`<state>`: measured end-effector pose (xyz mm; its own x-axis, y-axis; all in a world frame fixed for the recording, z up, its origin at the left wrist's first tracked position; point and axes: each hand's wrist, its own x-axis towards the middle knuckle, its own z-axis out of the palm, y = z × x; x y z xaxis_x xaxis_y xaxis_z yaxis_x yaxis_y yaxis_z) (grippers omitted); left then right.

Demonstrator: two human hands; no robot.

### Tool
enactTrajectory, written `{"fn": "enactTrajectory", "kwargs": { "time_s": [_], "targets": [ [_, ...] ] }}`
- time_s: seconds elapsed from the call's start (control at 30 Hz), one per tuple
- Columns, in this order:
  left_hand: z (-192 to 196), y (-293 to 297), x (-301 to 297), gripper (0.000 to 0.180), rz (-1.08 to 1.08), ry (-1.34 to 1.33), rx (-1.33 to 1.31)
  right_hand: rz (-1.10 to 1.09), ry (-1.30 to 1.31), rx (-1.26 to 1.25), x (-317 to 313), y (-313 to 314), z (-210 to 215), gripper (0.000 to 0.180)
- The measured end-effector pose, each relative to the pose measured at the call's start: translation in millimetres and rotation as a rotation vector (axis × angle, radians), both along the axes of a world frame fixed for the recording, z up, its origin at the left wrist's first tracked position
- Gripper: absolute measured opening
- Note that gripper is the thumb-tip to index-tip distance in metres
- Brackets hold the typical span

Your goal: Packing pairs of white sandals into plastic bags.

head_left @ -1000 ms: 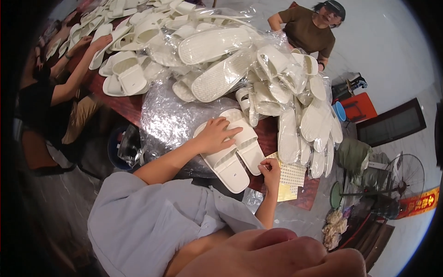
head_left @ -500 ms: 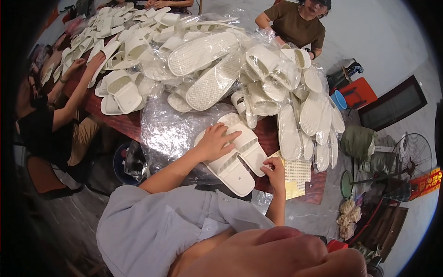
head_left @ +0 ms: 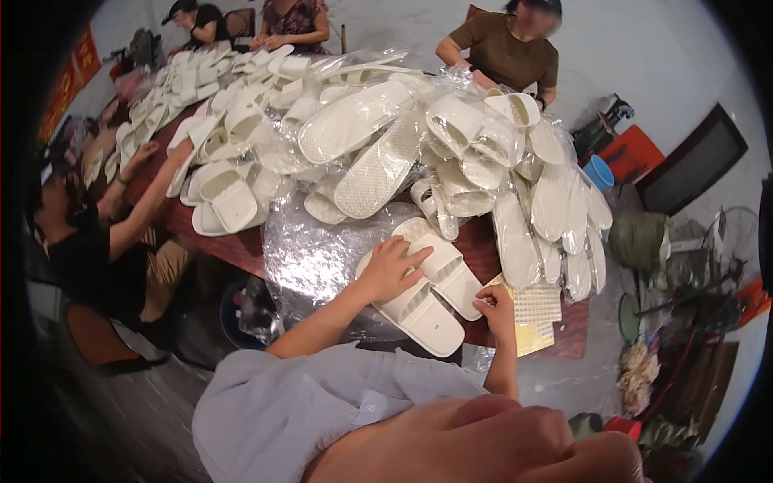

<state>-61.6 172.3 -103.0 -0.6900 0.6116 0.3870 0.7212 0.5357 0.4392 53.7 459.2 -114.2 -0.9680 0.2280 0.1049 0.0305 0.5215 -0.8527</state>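
A pair of white slippers lies side by side at the table's near edge, the left slipper point(head_left: 436, 328) slightly nearer me than the right slipper point(head_left: 457, 288). Across their straps rests my left hand point(head_left: 393, 270), palm down with its fingers spread. My right hand point(head_left: 497, 312) is at the heel end of the right slipper, thumb and forefinger pinched together; whatever is between them is too small to make out. Beside that hand lie a pale sticker sheet point(head_left: 538, 304) with rows of small labels and a yellow sheet point(head_left: 531, 338). Clear plastic bags point(head_left: 310, 258) are spread left of the slippers.
A large heap of white slippers, many in clear bags point(head_left: 378, 173), covers the dark red table point(head_left: 233, 245). A co-worker point(head_left: 68, 233) reaches for slippers at the left; another person point(head_left: 503, 48) sits across. A blue bucket point(head_left: 597, 171) and a fan point(head_left: 700, 298) stand to the right.
The view has shifted, so the table sits lower and further right, and more people show at the far end. Both hands keep nearly the same place on the slippers.
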Motion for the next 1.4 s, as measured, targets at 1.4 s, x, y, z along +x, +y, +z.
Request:
{"fn": "enactTrajectory", "kwargs": {
  "time_s": [1.4],
  "targets": [
    [5.5,-1.8,-1.4,0.052,-0.004,-0.011,0.013,1.059,0.333,-1.139,-29.6,-83.8,138.2,0.085]
  ]
}}
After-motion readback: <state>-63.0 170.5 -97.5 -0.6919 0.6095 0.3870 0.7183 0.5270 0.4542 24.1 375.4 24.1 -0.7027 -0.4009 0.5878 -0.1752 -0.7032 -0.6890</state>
